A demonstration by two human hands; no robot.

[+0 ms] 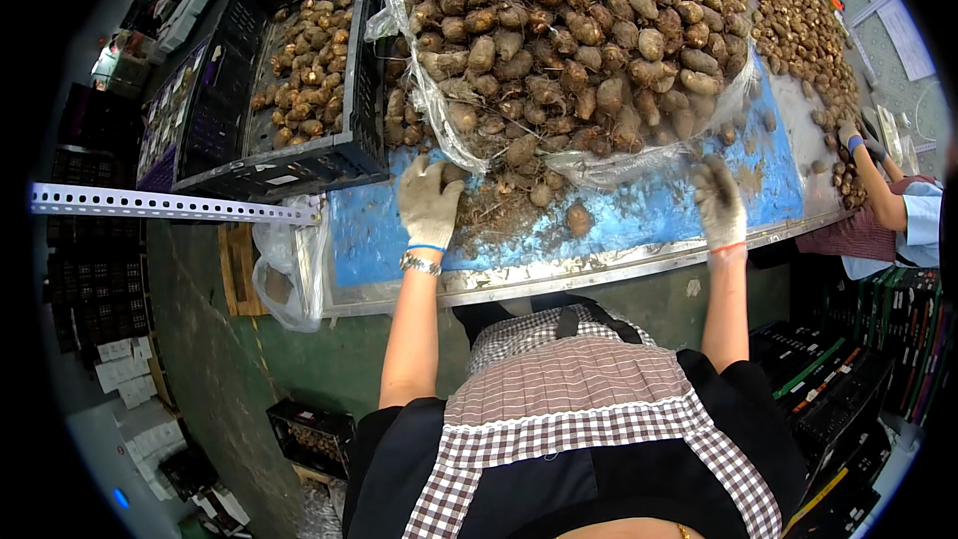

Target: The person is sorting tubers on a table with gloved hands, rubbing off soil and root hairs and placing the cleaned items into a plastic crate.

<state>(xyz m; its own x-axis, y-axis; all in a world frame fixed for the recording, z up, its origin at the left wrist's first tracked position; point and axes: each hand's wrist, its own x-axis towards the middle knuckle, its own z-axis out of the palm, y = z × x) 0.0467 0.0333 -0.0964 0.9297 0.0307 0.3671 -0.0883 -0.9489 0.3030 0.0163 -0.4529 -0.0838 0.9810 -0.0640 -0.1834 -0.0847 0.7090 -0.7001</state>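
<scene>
A large heap of small brown, hairy taro corms (559, 50) lies in a clear plastic liner (454, 145) on the blue-topped table. My left hand (429, 205), in a pale knit glove, is at the near left of the heap, beside the black crate. Its fingers are closed around a taro corm (453, 174) that shows between thumb and forefinger. My right hand (718, 202), gloved too, hovers over the blue table surface (768, 165) at the right, close to the liner's edge. Its fingers are curled and slightly blurred, so what they hold, if anything, is hidden.
At the left a black crate (359, 152) holds several trimmed corms. Loose dirt, roots and a single corm (579, 220) lie before the heap. A perforated metal bar (180, 203) juts out left. At the right, a co-worker's gloved hands (850, 135) are beside more corms (798, 35).
</scene>
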